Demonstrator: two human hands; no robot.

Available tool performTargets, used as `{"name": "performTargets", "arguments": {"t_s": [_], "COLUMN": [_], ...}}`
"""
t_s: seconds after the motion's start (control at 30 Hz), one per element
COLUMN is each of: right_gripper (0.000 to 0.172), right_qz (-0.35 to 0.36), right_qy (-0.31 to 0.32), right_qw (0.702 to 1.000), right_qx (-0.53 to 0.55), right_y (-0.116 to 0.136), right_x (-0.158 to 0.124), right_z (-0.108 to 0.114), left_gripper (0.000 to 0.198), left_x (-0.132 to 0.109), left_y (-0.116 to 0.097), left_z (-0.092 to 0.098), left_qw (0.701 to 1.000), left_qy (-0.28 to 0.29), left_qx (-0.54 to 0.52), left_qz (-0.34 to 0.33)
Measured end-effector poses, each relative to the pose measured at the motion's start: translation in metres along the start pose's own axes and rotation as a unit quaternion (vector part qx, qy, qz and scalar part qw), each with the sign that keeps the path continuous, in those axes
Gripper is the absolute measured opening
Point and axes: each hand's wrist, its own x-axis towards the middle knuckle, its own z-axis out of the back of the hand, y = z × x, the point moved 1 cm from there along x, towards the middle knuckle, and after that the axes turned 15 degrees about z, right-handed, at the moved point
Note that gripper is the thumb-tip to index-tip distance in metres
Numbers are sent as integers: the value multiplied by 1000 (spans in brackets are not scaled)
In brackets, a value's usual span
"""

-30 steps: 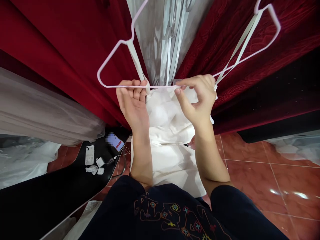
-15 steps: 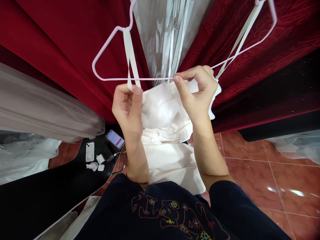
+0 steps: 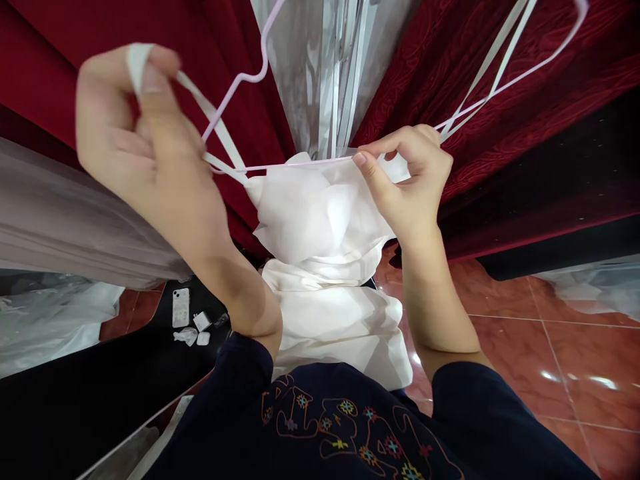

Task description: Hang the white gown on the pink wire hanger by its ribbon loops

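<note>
A white garment [image 3: 320, 220] hangs by thin white straps from a pale wire hanger [image 3: 260, 70]. My left hand [image 3: 135, 140] is raised at the upper left, pinching the left strap [image 3: 200, 107] between thumb and fingers and pulling it taut away from the hanger. My right hand [image 3: 405, 173] is closed on the garment's top edge and the hanger's bottom bar near the middle. The right strap [image 3: 495, 63] runs up to the hanger's right shoulder.
Deep red velvet gowns [image 3: 500, 120] and clear garment bags [image 3: 330, 73] hang behind. A grey-beige dress [image 3: 75, 233] hangs at left. A phone [image 3: 180, 308] and small white items lie on black cloth [image 3: 75, 393] at lower left. Red floor tiles [image 3: 540, 347] show at right.
My left hand has risen and swung far to the upper left, drawing the left strap off the hanger's shoulder. The right hand stayed in place on the garment's top edge.
</note>
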Motion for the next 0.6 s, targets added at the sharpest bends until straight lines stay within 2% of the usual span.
{"name": "performTargets", "arguments": {"t_s": [0.03, 0.07, 0.1, 0.2, 0.27, 0.33, 0.37, 0.47, 0.5, 0.6], "right_gripper": [36, 37, 38, 39, 38, 38, 38, 38, 37, 34], "right_qz": [-4, -6, -9, -20, -22, -17, -12, 5, 11, 16], "right_qy": [2, 4, 6, 9, 12, 12, 11, 6, 4, -7], "right_qw": [1000, 1000, 1000, 1000, 999, 1000, 1000, 1000, 1000, 1000], "right_qx": [3, 7, 13, 23, 23, 21, 20, 9, 5, 2], "right_y": [0, 0, 1, 3, 4, 5, 5, 6, 7, 13], "right_x": [0, -1, -1, 0, 0, 1, 1, 2, 2, 0], "right_z": [0, -1, -2, -8, -12, -15, -16, -15, -14, -13], "left_gripper": [12, 16, 19, 43, 49, 41, 40, 41, 40, 39], "left_x": [9, 19, 28, 47, 46, 36, 28, 5, -2, -14], "left_y": [3, 8, 16, 51, 75, 93, 97, 96, 92, 80], "left_z": [4, 10, 16, 36, 41, 36, 30, 8, 3, -7], "left_qw": [997, 996, 995, 997, 995, 988, 981, 951, 947, 937], "left_qy": [37, 36, 64, 59, 59, 92, 130, 250, 267, 270], "left_qx": [64, 69, 67, -40, -59, -88, -84, -89, -100, -163], "left_qz": [-22, -39, -26, 27, 54, 91, 116, 155, 151, 151]}}
